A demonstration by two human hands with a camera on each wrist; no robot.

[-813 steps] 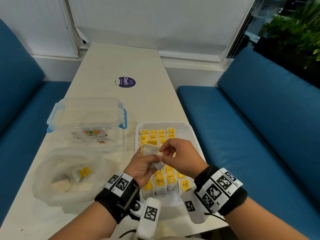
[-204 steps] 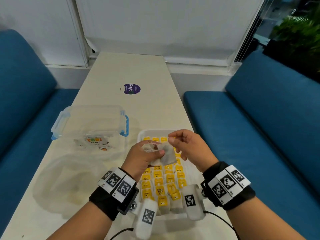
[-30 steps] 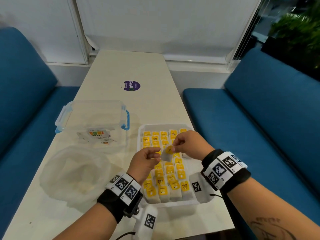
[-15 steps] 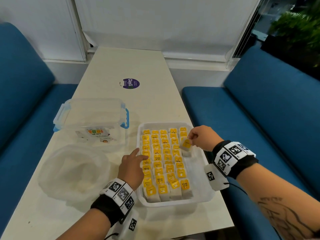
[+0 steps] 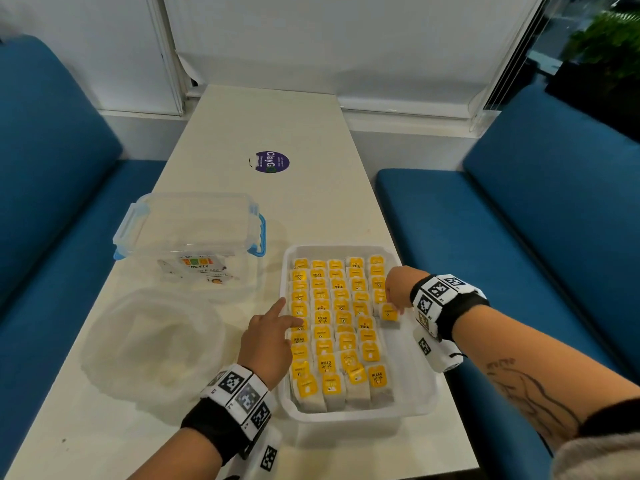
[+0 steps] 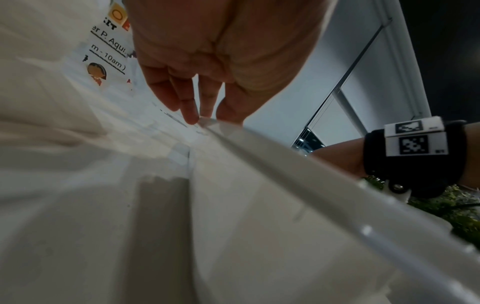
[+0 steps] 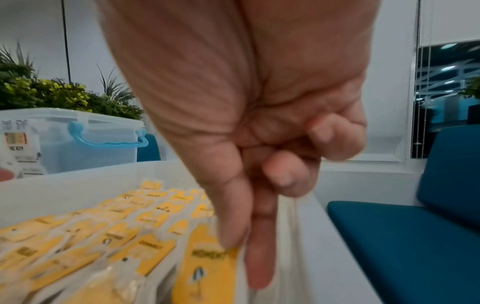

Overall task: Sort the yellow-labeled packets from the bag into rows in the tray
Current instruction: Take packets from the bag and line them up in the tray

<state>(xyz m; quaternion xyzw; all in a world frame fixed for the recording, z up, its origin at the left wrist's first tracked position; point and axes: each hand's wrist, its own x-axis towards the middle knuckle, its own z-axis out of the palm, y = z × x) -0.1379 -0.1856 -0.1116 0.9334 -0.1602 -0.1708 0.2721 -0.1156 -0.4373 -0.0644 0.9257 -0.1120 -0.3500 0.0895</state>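
Nearest you, your left hand (image 5: pixel 268 336) rests at the left rim of the tray (image 5: pixel 412 407), fingers straight and relaxed, forefinger reaching over the rim toward the first column of packets; it holds nothing. The tray sits at the near right of the bench (image 5: pixel 304 209), with five columns of yellow-labeled packets (image 5: pixel 325 341) standing in it. Four columns run nearly the tray's whole length; the rightmost one stops about halfway.

At the near end of that short column, your right hand (image 5: pixel 398 289) pinches one packet (image 5: pixel 388 315) between thumb and forefinger, the other fingers curled in. In the right wrist view its yellow label sits just under the thumb, with the tray's right wall beside it. Whether the packet's base already touches the tray floor is hard to say from these angles.

So the step in hand is seating this packet at the end of the fifth row. Next, I'd judge, you let go once it stands level with its neighbours, then go left to the bag (image 5: pixel 152 344), which lies slumped on the bench and looks empty or nearly so. Beyond it stands a lidded clear box (image 5: pixel 190 233).
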